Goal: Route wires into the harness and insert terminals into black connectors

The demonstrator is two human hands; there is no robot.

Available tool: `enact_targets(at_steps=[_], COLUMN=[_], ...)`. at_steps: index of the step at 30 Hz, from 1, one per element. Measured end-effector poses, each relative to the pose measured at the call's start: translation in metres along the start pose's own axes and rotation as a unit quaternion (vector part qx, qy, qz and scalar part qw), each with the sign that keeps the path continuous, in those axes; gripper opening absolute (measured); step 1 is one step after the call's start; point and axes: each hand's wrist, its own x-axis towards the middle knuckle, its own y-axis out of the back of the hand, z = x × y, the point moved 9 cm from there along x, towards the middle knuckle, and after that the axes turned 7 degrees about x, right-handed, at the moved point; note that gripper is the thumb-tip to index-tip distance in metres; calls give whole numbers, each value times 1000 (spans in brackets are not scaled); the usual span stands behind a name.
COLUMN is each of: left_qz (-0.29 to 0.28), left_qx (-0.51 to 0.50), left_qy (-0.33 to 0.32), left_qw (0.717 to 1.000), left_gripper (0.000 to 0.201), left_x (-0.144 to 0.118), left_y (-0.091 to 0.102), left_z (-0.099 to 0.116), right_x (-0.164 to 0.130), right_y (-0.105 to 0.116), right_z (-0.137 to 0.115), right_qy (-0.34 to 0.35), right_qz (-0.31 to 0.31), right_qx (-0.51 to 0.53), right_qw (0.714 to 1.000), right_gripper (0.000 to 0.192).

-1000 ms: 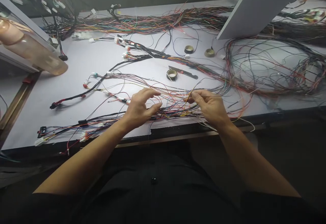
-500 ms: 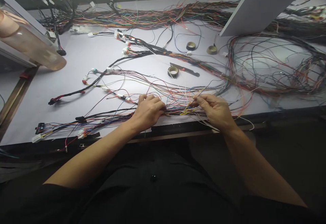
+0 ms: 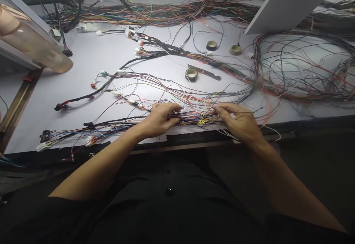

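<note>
A loose bundle of thin coloured wires [image 3: 194, 116] lies along the near edge of the white table [image 3: 83, 66]. My left hand [image 3: 161, 118] rests on the bundle with its fingers curled around the strands. My right hand [image 3: 240, 122] is just to the right and pinches a few thin wires between thumb and fingers. The bundle runs left into a harness with white connectors [image 3: 43, 146] and black connectors [image 3: 44, 135].
A tape roll [image 3: 191, 74] and a dark flat tool [image 3: 206, 74] lie behind the hands. Two more tape rolls [image 3: 211, 45] sit farther back. A big tangle of wires [image 3: 299, 70] fills the right side. A white slanted panel [image 3: 288, 3] stands at the back right.
My left hand dropped from open above the wires and closed onto the bundle. My right hand lowered toward the table, still pinching thin wires. The view shifted slightly.
</note>
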Motion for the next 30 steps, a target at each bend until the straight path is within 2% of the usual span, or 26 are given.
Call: enact_targets(at_steps=[2, 5, 7, 11, 14, 20, 23, 26, 30], left_qz=[18, 88, 117, 135, 160, 202, 192, 184, 173], left_qx=[-12, 45, 104, 194, 220, 214, 223, 228, 205], left_qy=[-14, 4, 12, 3, 0, 2, 19, 60, 47], left_qw=[1000, 995, 988, 972, 962, 956, 956, 954, 962], left_gripper=[32, 20, 14, 16, 19, 10, 17, 31, 16], left_x=[-7, -28, -43, -64, -70, -71, -65, -62, -66], left_y=[13, 34, 37, 18, 8, 15, 9, 1, -10], left_z=[0, -7, -8, -4, -3, 5, 14, 16, 17], right_x=[1, 0, -1, 0, 2, -1, -4, -7, -10], right_y=[2, 2, 0, -8, -14, -16, -18, -16, -12], right_z=[-3, -7, -9, -8, -6, -5, 0, 1, 5], right_qy=[17, 40, 47, 37, 26, -1, -32, -25, -21], right_qz=[15, 13, 0, -22, -33, -22, -32, -23, 1], right_qx=[-31, -55, -46, -22, -24, 23, 45, 37, 20], right_qw=[999, 998, 998, 999, 999, 999, 998, 999, 1000], right_gripper=[20, 19, 19, 21, 21, 24, 25, 23, 21])
